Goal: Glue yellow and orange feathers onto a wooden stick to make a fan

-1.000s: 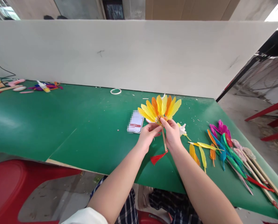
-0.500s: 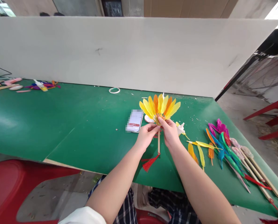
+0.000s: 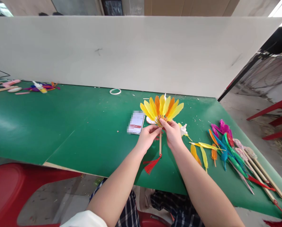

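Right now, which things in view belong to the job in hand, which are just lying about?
Job in hand:
feather fan, held by left hand and right hand
its handle and red tassel
possibly loose yellow feathers and loose orange feathers, matching its colours

Apparently just lying about:
phone
white ring
small bottle
magenta feathers
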### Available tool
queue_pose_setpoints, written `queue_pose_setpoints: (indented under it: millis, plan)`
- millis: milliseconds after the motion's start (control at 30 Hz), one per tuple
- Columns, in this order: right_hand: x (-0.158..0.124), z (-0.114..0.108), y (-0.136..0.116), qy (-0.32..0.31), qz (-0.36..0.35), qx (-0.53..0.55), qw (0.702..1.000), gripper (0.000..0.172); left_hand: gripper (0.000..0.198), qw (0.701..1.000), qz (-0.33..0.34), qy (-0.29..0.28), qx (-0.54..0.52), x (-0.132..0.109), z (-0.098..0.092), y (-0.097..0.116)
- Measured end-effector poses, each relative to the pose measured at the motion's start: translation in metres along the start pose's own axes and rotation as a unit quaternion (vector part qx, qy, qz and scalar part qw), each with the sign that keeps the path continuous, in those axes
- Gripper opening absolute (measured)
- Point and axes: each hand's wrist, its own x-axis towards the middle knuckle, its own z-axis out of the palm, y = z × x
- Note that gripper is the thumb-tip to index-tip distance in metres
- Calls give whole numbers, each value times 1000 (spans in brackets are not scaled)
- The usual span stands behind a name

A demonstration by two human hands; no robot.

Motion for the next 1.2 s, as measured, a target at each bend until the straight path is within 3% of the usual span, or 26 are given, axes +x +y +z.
queue_pose_setpoints:
  millis: [233,533,1200]
  plan:
    - [-1,3,2,-9,-13,-10,1000,27,27,990,75,111,-34,1,-4,5]
    - [-10,7,2,-93,55,-48,993,31,32,973,52,136,-176,7,-14,5]
    - [-14,12,2,-73,49,-41,995,30,34,957,45,136,-252,5,-7,10]
